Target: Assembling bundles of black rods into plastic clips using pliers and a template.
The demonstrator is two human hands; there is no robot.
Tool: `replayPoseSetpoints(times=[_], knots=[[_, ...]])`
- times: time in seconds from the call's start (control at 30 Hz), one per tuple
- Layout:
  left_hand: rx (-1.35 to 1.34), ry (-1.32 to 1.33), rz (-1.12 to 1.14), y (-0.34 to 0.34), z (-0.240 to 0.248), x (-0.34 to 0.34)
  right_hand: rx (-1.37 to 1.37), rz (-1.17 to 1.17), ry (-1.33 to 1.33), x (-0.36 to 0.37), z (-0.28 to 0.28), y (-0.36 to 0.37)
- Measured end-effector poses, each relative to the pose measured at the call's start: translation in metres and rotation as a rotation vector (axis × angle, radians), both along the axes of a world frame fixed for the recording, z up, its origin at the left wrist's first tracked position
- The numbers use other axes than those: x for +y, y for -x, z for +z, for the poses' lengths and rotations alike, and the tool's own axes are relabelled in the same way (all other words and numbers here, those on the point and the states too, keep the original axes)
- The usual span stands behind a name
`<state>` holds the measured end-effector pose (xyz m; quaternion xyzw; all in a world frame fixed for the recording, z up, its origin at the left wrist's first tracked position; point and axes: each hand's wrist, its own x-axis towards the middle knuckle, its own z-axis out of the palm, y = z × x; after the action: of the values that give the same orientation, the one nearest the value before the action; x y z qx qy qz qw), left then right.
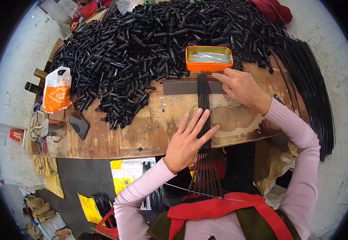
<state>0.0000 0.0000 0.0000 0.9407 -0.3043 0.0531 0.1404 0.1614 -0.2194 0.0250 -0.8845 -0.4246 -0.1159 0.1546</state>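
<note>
A row of thin black rods [203,90] lies side by side across the table, their near ends fanning out over the edge towards my lap. My left hand [188,142] rests flat on them with its fingers spread. Beside their far ends is my right hand [240,86], index finger stretched towards the tips and thumb apart below; I make out nothing in it. A dark flat strip [178,87] lies crosswise under the rods. Just beyond them stands an orange rectangular tin [210,67] holding thin silvery pins or wires [209,57].
A huge heap of black tubular parts [142,44] covers the table's far side. Long black rods [310,88] hang over the right edge. At left are a phone [79,124] and an orange-and-white plastic bag [57,91]. Another person's sleeve [77,12] shows far left.
</note>
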Motion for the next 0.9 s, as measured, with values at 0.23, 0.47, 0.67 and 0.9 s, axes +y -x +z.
replayPoseSetpoints(times=[0.23,0.47,0.67,0.9], knots=[[-0.035,-0.002,0.006,0.0,0.0,0.002,-0.027,0.051,-0.005,0.004,0.0,-0.004],[-0.038,0.018,0.001,0.0,0.002,0.0,-0.091,0.078,-0.095,0.003,-0.009,-0.022],[-0.025,0.032,0.008,0.001,0.002,0.0,-0.032,0.1,-0.072,0.006,-0.01,-0.022],[-0.052,0.001,0.019,0.002,0.0,-0.001,-0.114,0.091,-0.06,0.011,-0.009,-0.022]])
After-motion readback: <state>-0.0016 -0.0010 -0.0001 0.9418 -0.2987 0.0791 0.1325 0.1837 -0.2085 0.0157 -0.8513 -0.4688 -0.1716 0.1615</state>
